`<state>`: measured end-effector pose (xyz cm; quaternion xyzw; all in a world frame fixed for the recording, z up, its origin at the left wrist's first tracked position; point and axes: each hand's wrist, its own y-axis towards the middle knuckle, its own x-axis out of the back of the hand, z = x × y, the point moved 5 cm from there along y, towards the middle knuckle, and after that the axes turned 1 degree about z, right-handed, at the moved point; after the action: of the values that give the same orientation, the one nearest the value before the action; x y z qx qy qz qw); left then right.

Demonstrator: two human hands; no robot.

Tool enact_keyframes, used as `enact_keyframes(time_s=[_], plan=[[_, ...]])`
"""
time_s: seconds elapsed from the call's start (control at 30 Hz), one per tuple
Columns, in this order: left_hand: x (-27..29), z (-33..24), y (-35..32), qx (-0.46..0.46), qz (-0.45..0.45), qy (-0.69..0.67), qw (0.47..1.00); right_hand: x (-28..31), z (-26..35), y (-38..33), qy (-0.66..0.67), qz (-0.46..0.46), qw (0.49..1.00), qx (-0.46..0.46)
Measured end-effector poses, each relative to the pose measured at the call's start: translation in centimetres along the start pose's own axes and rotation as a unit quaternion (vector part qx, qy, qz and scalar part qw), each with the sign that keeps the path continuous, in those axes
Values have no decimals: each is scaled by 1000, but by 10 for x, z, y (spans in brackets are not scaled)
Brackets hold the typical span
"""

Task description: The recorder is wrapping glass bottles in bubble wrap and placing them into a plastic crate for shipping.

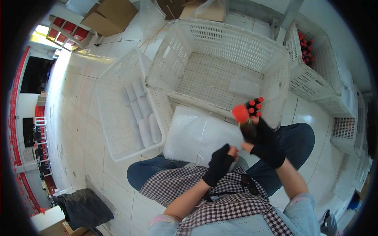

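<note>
A dark bottle with a red cap [240,113] is held upright-tilted in my right hand [268,142], whose fingers wrap round it. Just beyond that hand shows a cluster of smaller-looking red-capped bottles [255,107]; what supports them is hidden. My left hand [221,162] is curled closed above my lap, beside the bubble wrap; whatever it may hold is hidden. Both hands wear black fingerless gloves. A stack of bubble wrap sheets [185,135], tied with string, lies in front of me. Several white wrapped rolls [145,131] rest in the low white crate [114,114] to the left.
A large white plastic crate [216,28] stands ahead, with a clear flat packet [244,87] inside. At the right, another crate [311,80] holds several red-capped bottles [305,49]. Cardboard boxes [112,17] sit at the back. Dark cloth [87,210] hangs at lower left.
</note>
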<state>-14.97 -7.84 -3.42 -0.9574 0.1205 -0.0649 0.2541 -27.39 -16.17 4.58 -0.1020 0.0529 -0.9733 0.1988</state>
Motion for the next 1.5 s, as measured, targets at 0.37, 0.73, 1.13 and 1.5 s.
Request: enact_keyframes(time_s=[0.37, 0.73, 1.13, 1.5], plan=[[28, -22, -43, -61, -105, -152, 981, -55, 1, -62, -205, -19, 979, 5], [34, -3, -65, -100, 97, -293, 946, -85, -23, -98, 448, 247, 780, -359], [80, -28, -77, -153, -75, -93, 981, -78, -9, -95, 3, 182, 974, -134], [76, -34, -75, -158, -12, -77, 984, -81, -20, -96, 166, 260, 911, -273]])
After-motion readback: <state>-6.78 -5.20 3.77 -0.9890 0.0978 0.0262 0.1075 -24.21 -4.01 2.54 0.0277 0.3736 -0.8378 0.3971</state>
